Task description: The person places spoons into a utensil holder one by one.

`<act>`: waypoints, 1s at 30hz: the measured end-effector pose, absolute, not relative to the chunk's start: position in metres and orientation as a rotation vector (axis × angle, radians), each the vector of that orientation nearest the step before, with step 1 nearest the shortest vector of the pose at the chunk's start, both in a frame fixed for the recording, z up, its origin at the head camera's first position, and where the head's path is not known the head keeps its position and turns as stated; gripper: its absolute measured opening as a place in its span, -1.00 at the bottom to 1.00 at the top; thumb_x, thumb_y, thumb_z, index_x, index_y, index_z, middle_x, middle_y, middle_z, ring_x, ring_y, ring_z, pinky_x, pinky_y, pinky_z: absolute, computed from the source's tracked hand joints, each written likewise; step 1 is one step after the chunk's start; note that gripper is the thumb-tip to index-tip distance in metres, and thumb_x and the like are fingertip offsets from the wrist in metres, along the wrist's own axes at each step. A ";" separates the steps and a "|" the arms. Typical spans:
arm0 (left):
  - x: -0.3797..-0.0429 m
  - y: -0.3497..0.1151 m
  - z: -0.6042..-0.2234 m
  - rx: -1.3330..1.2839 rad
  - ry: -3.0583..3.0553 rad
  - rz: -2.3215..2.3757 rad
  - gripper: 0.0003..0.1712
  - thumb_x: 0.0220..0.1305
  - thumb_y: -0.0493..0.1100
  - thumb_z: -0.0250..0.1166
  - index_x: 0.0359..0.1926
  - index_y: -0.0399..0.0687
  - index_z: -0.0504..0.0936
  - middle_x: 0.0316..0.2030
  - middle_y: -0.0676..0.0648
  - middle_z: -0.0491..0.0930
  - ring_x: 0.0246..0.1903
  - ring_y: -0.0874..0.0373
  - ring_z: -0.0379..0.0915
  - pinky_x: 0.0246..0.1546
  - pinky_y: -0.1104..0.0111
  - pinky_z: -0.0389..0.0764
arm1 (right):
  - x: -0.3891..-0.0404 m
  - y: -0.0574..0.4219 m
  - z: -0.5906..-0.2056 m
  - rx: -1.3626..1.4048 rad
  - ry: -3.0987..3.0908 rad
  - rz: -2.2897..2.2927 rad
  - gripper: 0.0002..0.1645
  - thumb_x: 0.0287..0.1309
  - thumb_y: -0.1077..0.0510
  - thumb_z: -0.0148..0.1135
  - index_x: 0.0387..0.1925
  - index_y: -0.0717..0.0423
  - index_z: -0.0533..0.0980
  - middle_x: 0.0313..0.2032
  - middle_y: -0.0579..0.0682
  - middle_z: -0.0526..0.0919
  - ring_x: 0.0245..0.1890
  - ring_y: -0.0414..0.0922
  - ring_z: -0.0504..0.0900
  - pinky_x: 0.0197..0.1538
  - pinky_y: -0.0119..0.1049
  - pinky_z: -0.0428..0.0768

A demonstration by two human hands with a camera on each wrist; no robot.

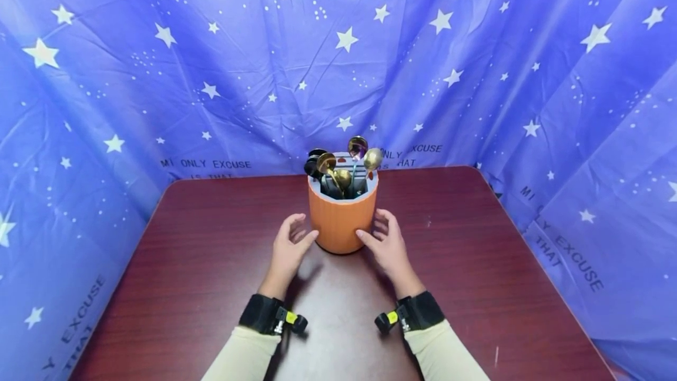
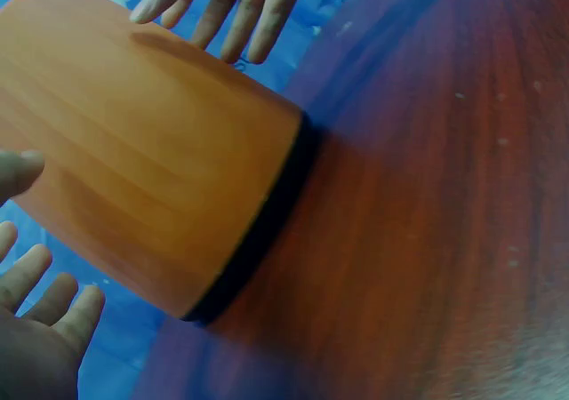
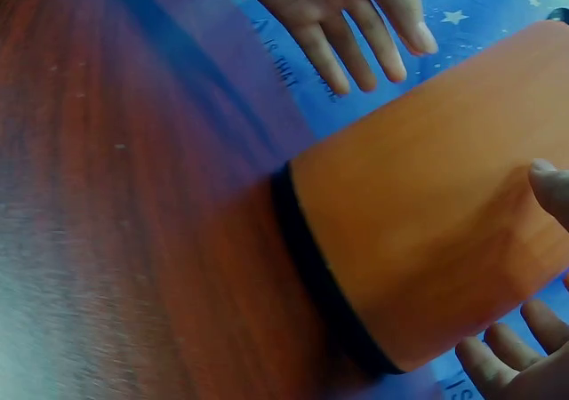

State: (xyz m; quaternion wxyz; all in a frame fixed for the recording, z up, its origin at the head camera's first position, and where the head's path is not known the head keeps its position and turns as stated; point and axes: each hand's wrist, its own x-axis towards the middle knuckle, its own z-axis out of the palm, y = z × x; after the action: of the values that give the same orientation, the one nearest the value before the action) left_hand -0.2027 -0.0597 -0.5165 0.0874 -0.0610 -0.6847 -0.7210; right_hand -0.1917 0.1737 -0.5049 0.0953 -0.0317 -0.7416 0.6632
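An orange utensil holder (image 1: 342, 222) with a pale rim and dark base stands upright on the table. Out of its top stick gold-coloured spoons or ladles (image 1: 327, 163), one with a purplish sheen (image 1: 358, 147), and black round-ended utensils (image 1: 315, 162). To its left is my left hand (image 1: 288, 251), fingers spread and loosely bent, thumb toward the wall. My right hand (image 1: 390, 249) mirrors it on the right side. The wrist views show gaps between the fingers and the holder; whether either thumb touches it I cannot tell. Nothing is held in either hand.
The dark red wood-grain table (image 1: 211, 263) reflects light near its front. Blue curtain (image 1: 254, 46) with white stars and printed words hangs behind and along both sides. Each wrist wears a black strap (image 1: 261, 313) with a small device.
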 end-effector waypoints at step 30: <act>-0.219 -0.041 -0.542 -0.341 -2.323 -1.955 0.12 0.18 -0.24 0.50 0.59 -0.18 -0.01 0.52 -0.29 0.10 0.48 -0.17 0.08 0.34 -0.05 0.34 | -0.201 0.158 -0.539 0.000 -2.356 1.726 0.28 0.01 0.07 0.60 0.58 0.02 -0.03 0.47 0.21 0.16 0.40 0.13 0.30 0.36 0.11 0.38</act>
State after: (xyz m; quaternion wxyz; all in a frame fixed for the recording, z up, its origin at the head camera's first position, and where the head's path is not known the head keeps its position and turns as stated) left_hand -0.2189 -0.0412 -0.5416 0.0434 -0.1114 -0.7597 -0.6392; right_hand -0.2007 0.1584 -0.5393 0.1103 -0.0001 -0.8018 0.5874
